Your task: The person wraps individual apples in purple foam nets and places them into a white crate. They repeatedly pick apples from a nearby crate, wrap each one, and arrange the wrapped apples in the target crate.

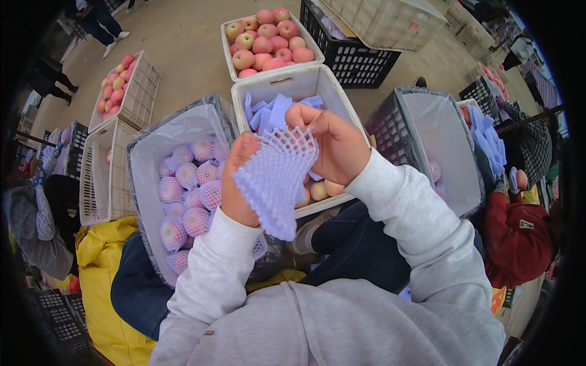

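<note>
A lavender foam fruit net (281,183) is stretched between my two hands, its upper mesh spread wide. My left hand (240,178) grips its left side with the thumb on top. At the upper right edge, my right hand (336,142) pinches the mesh between thumb and fingers. Beneath the hands stands a white plastic crate (329,84) with more folded foam nets (274,110) and several bare apples (320,190). To the left, a lined crate (149,151) contains many apples in foam nets (185,203).
Beyond the near crate sits a white crate of bare apples (268,41). A black crate (352,59) carries a cream crate (389,23). On the right is another lined crate (439,123), near a person in a red top (519,238). Stacked crates (110,169) stand left, above yellow fabric (103,261).
</note>
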Demonstrator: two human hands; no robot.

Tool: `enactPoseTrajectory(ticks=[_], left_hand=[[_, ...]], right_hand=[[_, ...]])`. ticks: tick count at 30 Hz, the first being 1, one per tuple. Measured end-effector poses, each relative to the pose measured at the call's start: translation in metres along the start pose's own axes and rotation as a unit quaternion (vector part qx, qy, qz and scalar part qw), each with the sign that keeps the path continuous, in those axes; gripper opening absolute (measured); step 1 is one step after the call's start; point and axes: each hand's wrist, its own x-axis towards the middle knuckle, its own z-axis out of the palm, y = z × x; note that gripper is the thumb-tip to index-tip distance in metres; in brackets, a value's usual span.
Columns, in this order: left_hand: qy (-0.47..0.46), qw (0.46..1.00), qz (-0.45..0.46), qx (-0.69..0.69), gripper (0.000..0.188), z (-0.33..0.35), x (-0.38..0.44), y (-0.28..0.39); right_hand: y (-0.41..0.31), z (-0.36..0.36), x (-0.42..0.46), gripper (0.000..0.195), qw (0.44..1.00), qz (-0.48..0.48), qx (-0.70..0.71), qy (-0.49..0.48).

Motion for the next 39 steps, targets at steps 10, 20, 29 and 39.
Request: enactPoseTrajectory(ticks=[10, 20, 29, 39], left_hand=[[-0.023, 0.990, -0.106, 0.086, 0.036, 0.016, 0.058, -0.002], [0.022, 0.952, -0.219, -0.214, 0.041, 0.037, 0.099, -0.087], [-0.137, 0.697, -0.461, 0.532, 0.054, -0.014, 0.088, -0.289], [-0.010, 0.776, -0.535, 0.335, 0.063, -0.023, 0.089, -0.242]], right_hand=[[-0.043, 0.002, -0.024, 0.044, 0.959, 0.090, -0.259, 0.072], [-0.056, -0.020, -0.035, 0.038, 0.997, 0.046, 0.015, 0.055], [-0.076, -0.030, -0.035, 0.046, 0.870, -0.180, -0.455, 0.063], [-0.088, -0.056, -0.025, 0.054, 0.875, 0.005, -0.434, 0.214]])
